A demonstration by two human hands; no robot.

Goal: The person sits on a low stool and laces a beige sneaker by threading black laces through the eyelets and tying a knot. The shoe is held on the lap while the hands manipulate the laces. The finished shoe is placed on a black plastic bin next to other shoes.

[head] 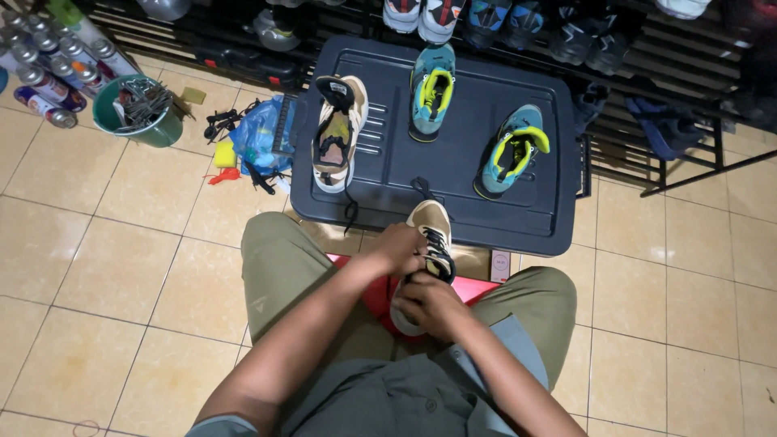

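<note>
You wear a grey-green short-sleeved shirt (405, 400) with a buttoned front and a lighter blue-grey cuff at each sleeve, olive-khaki trousers (279, 267) with a small pale triangular mark on the left thigh, and your forearms and both hands are bare.

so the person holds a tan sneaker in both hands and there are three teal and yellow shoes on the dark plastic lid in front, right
Not quite. The head view shows both hands, left hand and right hand, on the tan sneaker with black laces, but the dark plastic lid carries only two teal and yellow shoes; the third shoe there is a tan and cream sneaker.
</note>
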